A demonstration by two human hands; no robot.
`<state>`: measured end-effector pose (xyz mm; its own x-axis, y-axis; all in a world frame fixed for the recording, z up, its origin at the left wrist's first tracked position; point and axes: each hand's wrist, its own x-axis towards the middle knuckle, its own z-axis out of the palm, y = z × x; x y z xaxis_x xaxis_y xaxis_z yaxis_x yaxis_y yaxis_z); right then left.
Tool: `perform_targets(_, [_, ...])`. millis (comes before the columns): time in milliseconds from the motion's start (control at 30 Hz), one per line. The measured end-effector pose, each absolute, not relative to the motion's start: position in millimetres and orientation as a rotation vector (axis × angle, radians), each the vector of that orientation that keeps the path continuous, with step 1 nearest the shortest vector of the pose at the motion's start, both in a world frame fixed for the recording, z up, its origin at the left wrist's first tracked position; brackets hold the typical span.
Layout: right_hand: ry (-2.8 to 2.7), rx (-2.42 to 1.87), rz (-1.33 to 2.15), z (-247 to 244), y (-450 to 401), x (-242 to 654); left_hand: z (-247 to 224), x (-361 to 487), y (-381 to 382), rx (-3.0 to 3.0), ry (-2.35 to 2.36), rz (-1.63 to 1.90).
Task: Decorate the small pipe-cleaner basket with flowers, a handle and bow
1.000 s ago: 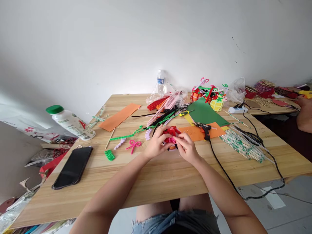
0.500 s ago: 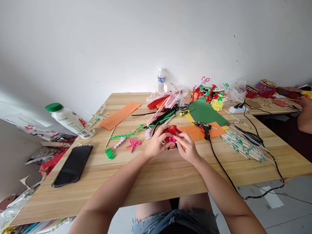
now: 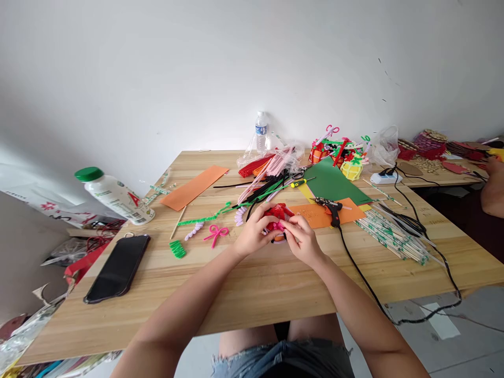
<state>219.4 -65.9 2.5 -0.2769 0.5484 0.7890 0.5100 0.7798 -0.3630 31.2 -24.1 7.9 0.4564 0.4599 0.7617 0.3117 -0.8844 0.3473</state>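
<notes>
Both my hands meet over a small red, pink and orange pipe-cleaner craft near the middle of the table. My left hand curls around its left side, fingers closed on it. On the other side my right hand pinches a pink part at its centre. The fingers hide much of the craft. To the left lie a pink pipe-cleaner bow, a lilac coil, a green zigzag piece and a long green pipe cleaner. A hot glue gun rests to the right on orange card.
Pipe-cleaner bundles, a yellow-handled screwdriver and green card lie behind. Wrapped sticks and a black cord are right; a phone and white bottle stand left. Another person's arm shows far right.
The view has shifted very slightly. My hands stay in nearly the same place on the craft, with no clear change in grip.
</notes>
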Motion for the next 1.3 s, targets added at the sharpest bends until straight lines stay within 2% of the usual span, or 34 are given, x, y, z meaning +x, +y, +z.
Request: perform_targets(1300, [-1.931, -0.812, 0.035, 0.9, -65.5, 219.8, 6.5, 31.8, -23.5, 2.542, 0.689, 1.412])
